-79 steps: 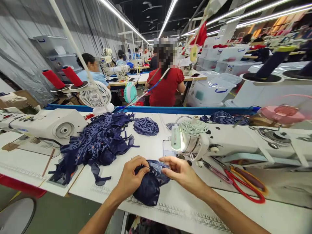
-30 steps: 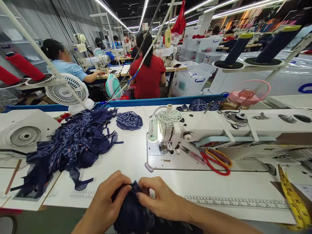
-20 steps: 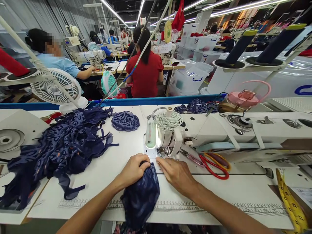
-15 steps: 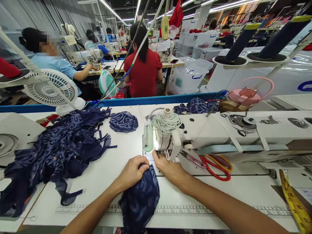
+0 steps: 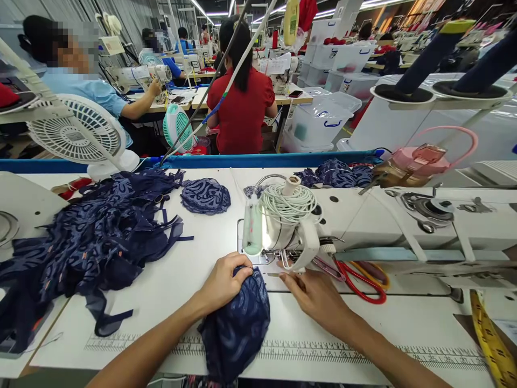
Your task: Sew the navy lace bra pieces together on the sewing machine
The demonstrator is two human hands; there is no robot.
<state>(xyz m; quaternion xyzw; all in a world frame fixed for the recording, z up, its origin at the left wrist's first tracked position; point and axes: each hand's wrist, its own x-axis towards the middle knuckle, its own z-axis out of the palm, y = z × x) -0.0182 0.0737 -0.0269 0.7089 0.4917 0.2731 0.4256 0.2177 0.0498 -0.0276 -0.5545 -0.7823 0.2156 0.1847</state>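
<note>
My left hand (image 5: 228, 280) is closed, thumb and fingers pinching the top edge of a dark navy patterned fabric piece (image 5: 238, 323). The piece is cup-shaped and hangs over the table's front edge. My right hand (image 5: 319, 293) lies on the sewing machine bed, just right of the needle area, holding nothing I can see. Its thumb and index finger are apart and point left; the other fingers are partly hidden. A thin metallic strip (image 5: 273, 275) shows by the thumb tip; whether it belongs to the bed is unclear. The sewing machine head (image 5: 283, 231) stands above, its lamp lit.
Navy fabric pieces (image 5: 100, 231) are heaped at left, beside a small patterned stack (image 5: 205, 195). Red-handled scissors (image 5: 363, 285) and pink snips (image 5: 329, 268) lie under the machine arm. A tape measure (image 5: 487, 339) hangs at right. People work at machines beyond the blue-edged table.
My right hand has moved right, away from the needle area and the fabric. My left hand keeps its pinch on the fabric piece. The view has shifted slightly.
</note>
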